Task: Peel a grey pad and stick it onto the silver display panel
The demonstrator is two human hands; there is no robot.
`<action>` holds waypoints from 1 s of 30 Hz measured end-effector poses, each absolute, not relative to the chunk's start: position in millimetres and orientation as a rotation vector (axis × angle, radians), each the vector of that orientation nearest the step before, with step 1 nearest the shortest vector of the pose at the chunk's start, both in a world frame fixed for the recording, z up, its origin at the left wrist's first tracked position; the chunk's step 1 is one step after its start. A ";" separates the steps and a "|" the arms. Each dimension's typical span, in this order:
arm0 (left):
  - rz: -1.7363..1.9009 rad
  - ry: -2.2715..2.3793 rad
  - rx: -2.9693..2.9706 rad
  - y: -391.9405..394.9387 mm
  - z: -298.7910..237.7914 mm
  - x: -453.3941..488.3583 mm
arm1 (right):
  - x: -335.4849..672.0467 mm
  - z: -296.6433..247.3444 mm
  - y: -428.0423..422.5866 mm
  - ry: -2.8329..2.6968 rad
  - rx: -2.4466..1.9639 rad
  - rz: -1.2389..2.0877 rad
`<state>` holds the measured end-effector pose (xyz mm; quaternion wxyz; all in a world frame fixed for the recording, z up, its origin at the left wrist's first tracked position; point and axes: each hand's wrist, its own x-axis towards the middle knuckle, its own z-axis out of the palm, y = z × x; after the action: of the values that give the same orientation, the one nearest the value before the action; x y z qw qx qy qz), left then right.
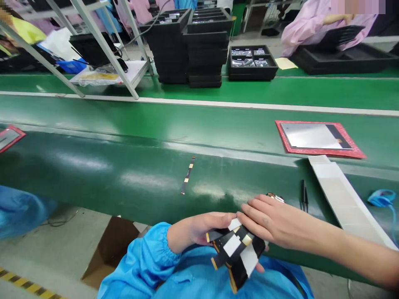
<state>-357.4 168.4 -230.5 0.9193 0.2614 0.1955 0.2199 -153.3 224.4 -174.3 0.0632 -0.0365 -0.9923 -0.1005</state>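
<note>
My left hand is closed around a bundle of flat flex cables, held low in front of my body. The cables are black with white and gold patches and fan out at odd angles. Over the bundle's upper right edge lies my right hand, its fingers together and bent against the cables; its thumb is hidden. A single narrow flex cable lies on the green conveyor belt ahead of my hands. Beyond my right knuckles a small shiny part shows, partly covered.
Dark tweezers and a long white tray lie to the right. Behind them a display panel rests on red bubble wrap. Stacked black trays stand across the belt, near a co-worker in pink. An open cardboard box sits below left.
</note>
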 end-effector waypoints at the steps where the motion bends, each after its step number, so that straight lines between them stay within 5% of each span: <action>1: 0.420 0.355 0.531 166.6 -228.6 -357.6 | -154.1 -172.8 223.2 -2.986 -0.092 -0.314; 30: 0.340 0.475 0.610 192.4 -236.6 -362.8 | -181.6 -187.8 252.5 -2.928 0.332 -0.499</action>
<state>-362.8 192.4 -236.6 0.9121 0.2962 0.2306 0.1649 -181.6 252.5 -187.8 0.0766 0.1109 -0.9768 -0.1664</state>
